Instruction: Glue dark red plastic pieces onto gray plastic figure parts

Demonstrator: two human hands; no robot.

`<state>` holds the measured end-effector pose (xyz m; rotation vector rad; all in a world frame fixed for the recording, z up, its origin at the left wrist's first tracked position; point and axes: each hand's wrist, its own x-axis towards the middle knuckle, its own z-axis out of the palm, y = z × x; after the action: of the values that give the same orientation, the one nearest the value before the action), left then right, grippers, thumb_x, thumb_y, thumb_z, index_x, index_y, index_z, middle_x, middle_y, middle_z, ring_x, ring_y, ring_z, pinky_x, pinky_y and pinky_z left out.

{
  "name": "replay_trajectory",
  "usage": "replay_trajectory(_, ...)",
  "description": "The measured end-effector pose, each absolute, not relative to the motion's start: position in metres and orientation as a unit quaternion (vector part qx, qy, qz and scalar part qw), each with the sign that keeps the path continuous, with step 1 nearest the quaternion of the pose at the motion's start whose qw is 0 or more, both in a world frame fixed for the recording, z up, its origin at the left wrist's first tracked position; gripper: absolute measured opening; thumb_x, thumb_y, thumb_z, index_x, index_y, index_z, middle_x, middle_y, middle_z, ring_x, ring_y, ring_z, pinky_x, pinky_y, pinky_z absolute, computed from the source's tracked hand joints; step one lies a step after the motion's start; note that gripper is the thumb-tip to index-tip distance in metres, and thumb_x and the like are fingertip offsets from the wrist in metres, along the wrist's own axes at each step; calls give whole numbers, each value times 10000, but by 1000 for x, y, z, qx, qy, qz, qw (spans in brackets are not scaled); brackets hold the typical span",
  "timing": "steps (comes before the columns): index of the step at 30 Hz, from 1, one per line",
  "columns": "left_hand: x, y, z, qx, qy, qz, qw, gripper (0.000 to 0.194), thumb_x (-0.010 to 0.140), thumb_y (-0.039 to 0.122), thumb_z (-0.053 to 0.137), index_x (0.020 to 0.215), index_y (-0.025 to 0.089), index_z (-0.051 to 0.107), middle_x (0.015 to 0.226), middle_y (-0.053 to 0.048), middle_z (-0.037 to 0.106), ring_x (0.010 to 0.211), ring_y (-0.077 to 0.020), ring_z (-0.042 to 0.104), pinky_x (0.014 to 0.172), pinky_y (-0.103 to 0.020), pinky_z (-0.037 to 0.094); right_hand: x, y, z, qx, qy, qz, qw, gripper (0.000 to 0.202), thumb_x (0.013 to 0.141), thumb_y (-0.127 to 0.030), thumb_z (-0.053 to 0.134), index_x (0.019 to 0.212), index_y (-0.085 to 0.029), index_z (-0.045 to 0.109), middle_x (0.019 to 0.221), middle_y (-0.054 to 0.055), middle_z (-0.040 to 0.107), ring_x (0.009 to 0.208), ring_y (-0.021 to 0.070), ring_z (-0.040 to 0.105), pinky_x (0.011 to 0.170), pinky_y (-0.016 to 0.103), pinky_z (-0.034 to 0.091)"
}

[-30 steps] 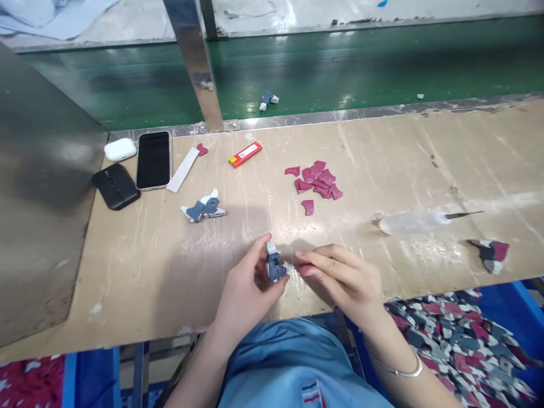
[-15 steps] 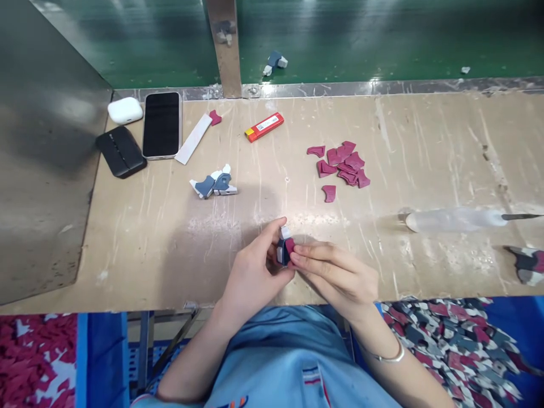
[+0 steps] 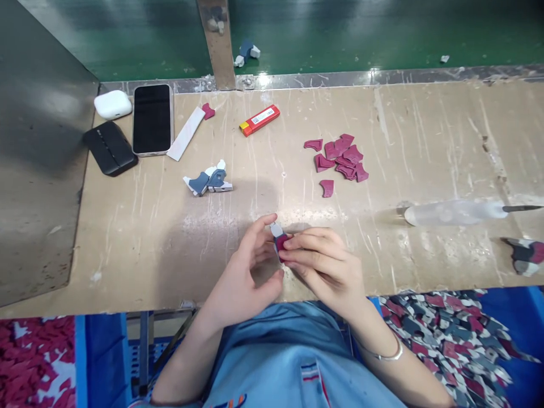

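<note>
Between the fingertips of my right hand [image 3: 329, 263] is a small plastic part [image 3: 276, 229], grey-blue and white with a maroon piece on its side. My left hand [image 3: 250, 263] is beside it, thumb and fingers spread apart; its index finger is close to the white end, and I cannot tell whether it touches. Ahead on the table lies a loose pile of maroon plastic pieces [image 3: 340, 150], with a single maroon piece [image 3: 327, 188] nearer me. Several grey-blue and white parts [image 3: 208, 180] sit together at the left.
Along the back left are a white case [image 3: 113, 105], a black device [image 3: 111, 148], a phone [image 3: 152, 120] and a white strip [image 3: 186, 134]. A red stick-shaped packet [image 3: 260, 120] lies mid-table. A clear bottle [image 3: 457, 213] rests at right. Blue bins [image 3: 102, 357] flank me below.
My left thumb and fingers have come away from the part and spread. The part has turned in my right fingers, showing more of its maroon side. The view has shifted slightly.
</note>
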<state>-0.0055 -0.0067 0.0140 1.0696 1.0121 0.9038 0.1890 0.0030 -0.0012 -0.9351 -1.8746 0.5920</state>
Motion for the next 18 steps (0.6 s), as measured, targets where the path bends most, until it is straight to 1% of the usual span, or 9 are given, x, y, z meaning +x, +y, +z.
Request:
replay_trajectory(2, -9, -6, 15, 424, 408, 418, 693, 611, 964, 149, 764, 1508, 319, 546, 1240, -26, 807, 1094, -140, 812, 1023, -261, 635, 188, -1, 2, -374, -763, 258, 460, 358, 1001, -20, 672, 1229, -266, 796, 1151, 33, 880, 1086, 217, 796, 954, 384, 694)
replay_trajectory(4, -9, -5, 15, 376, 394, 441, 713, 511, 991, 211, 800, 1443, 313, 585, 1167, -21, 837, 1059, -136, 824, 962, -230, 645, 185, -6, 5, -378, -742, 300, 465, 429, 988, 9, 654, 1296, -277, 742, 1180, 33, 876, 1114, 217, 798, 971, 393, 696)
replay_trajectory(7, -7, -5, 15, 326, 384, 468, 726, 467, 967, 258, 868, 1362, 293, 621, 1085, -18, 860, 1006, -152, 847, 891, -214, 655, 181, -10, 5, -385, -676, 363, 513, 520, 945, 25, 709, 1341, -310, 668, 1207, 37, 862, 1122, 223, 814, 946, 401, 711)
replay_trajectory(9, -4, -5, 15, 304, 370, 476, 738, 463, 945, 270, 900, 1321, 285, 630, 1040, -9, 864, 976, -161, 858, 873, -218, 663, 179, -11, 5, -378, -640, 383, 549, 561, 909, 48, 747, 1327, -313, 649, 1174, 33, 855, 1081, 222, 832, 923, 392, 718)
replay_trajectory(11, -2, -5, 16, 283, 353, 480, 751, 449, 936, 270, 913, 1290, 283, 636, 998, 7, 863, 957, -149, 861, 871, -204, 662, 178, -10, 6, -373, -621, 392, 567, 566, 882, 74, 765, 1292, -300, 651, 1100, 18, 849, 1015, 210, 840, 894, 366, 720)
replay_trajectory(15, 1, -5, 16, 255, 332, 479, 772, 475, 912, 224, 937, 1278, 281, 641, 1021, 16, 872, 922, -90, 845, 836, -136, 636, 177, -8, 8, -378, -617, 390, 570, 540, 869, 99, 752, 1226, -292, 642, 1021, 0, 837, 943, 192, 828, 827, 334, 713)
replay_trajectory(18, 1, -5, 16, 247, 331, 481, 773, 485, 899, 200, 945, 1262, 271, 630, 1018, 22, 868, 888, -77, 835, 822, -133, 632, 176, -8, 9, -385, -631, 374, 560, 503, 877, 79, 756, 1184, -295, 620, 995, -7, 832, 928, 194, 824, 806, 336, 706)
